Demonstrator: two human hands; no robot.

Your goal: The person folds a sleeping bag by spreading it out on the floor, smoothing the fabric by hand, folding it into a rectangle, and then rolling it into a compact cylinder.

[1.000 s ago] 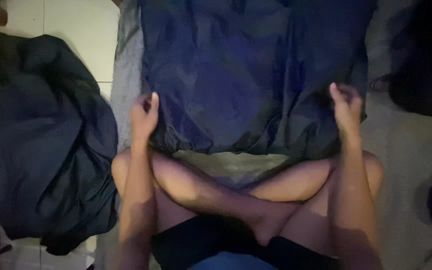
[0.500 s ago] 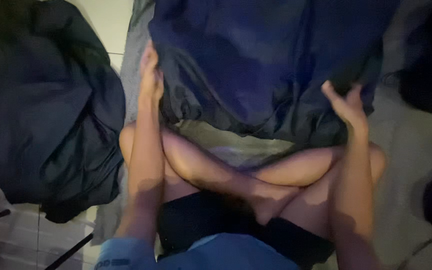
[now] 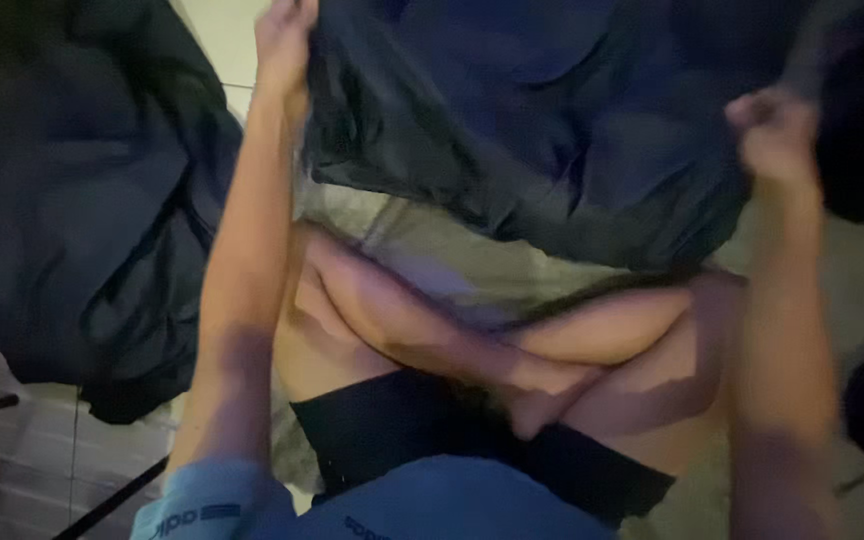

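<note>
L hand (image 3: 284, 35) & R hand (image 3: 774, 135) gripping dark blue garment (image 3: 552, 110) (lifted), legs crossed

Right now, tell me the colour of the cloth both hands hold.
Dark navy blue fabric, seen in the head view.

— What colour is the cloth (image 3: 552, 120)?
— Dark navy blue, plain, no pattern.
— And the heap (image 3: 72, 210) beside it?
— Blackish green. The shorts (image 3: 402, 430) are black, the shirt (image 3: 432, 505) light blue, the floor tiles (image 3: 222, 40) pale.
</note>
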